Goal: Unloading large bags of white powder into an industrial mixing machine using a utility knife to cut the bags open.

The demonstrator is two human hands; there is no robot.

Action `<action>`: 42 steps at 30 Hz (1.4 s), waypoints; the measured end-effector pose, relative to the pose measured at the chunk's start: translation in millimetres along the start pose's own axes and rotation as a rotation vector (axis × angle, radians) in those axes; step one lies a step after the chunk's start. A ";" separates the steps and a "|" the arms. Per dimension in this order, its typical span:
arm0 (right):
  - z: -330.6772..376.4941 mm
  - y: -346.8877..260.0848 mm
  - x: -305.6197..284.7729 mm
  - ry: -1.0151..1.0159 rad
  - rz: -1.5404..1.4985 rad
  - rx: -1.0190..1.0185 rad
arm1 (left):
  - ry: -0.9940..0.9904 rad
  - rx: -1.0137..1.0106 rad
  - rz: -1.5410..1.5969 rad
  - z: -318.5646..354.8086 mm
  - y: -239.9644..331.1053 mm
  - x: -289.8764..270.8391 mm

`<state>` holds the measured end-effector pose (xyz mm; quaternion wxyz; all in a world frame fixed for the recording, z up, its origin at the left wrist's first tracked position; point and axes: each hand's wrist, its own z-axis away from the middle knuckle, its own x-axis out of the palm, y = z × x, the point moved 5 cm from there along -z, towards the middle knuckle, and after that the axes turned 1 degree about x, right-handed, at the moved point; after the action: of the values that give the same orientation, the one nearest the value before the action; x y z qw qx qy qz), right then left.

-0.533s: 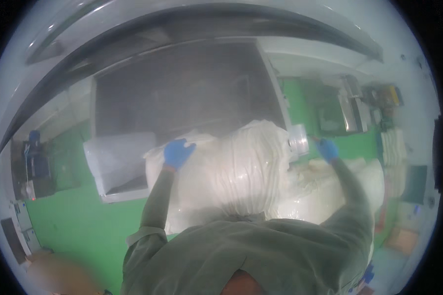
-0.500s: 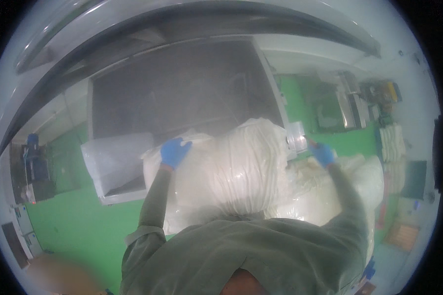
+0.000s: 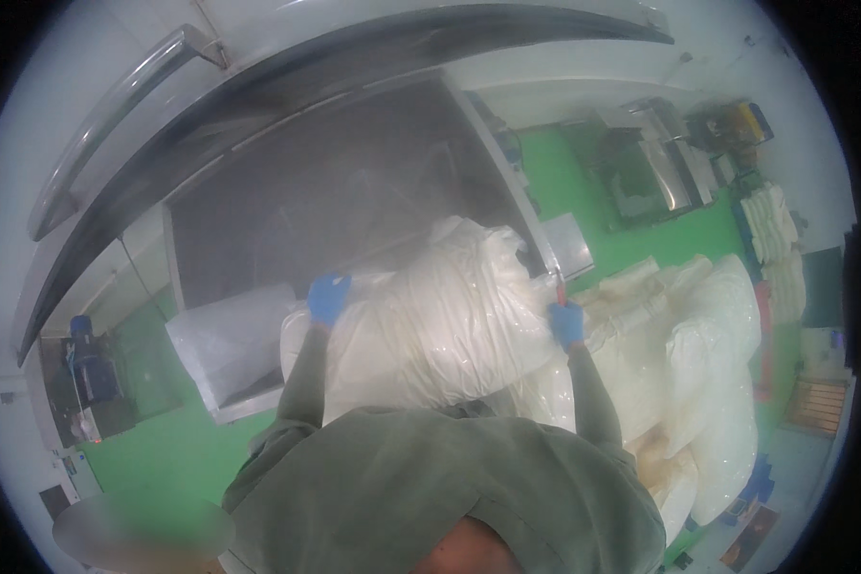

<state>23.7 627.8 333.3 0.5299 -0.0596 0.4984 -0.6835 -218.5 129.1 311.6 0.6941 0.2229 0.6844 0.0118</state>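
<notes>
A large, bulging white plastic bag (image 3: pixel 430 335) lies gathered in folds in front of me, against the near edge of a dark-surfaced metal basin (image 3: pixel 287 191). My left hand (image 3: pixel 328 300), in a blue glove, grips the bag's far left edge; its fingertips are hard to make out. In a closed blue-gloved fist, my right hand (image 3: pixel 566 325) holds a thin red-handled tool (image 3: pixel 561 290) at the bag's right side. The tool points away from me beside the basin's rim, and its tip is too small to identify.
A translucent white sheet (image 3: pixel 234 335) drapes over the basin's near left corner. More filled white bags (image 3: pixel 708 364) are piled at my right. A small metal box (image 3: pixel 566 245) adjoins the basin's right side. A curved metal hood edge (image 3: pixel 354 57) arches overhead, and the floor (image 3: pixel 545 172) is green.
My right hand has moved left with the red-handled tool, from beyond the metal box to the bag's right side. My left hand stays on the bag. The whole view has turned slightly.
</notes>
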 end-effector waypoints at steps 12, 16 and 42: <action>49.4 -230.2 64.4 -0.065 0.587 -0.538 | 0.303 -0.274 0.450 116.1 64.9 -128.0; 10.2 -174.8 45.5 -0.051 0.730 -0.328 | 0.082 -0.318 0.497 163.6 63.8 -120.8; 10.6 35.6 -30.5 0.160 -0.251 -0.008 | 0.252 -0.555 0.186 266.0 -49.3 -59.3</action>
<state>67.0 647.2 325.7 0.3987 -0.0691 0.5304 -0.7450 17.7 -12.4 341.9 0.6340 0.0835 0.7124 0.2890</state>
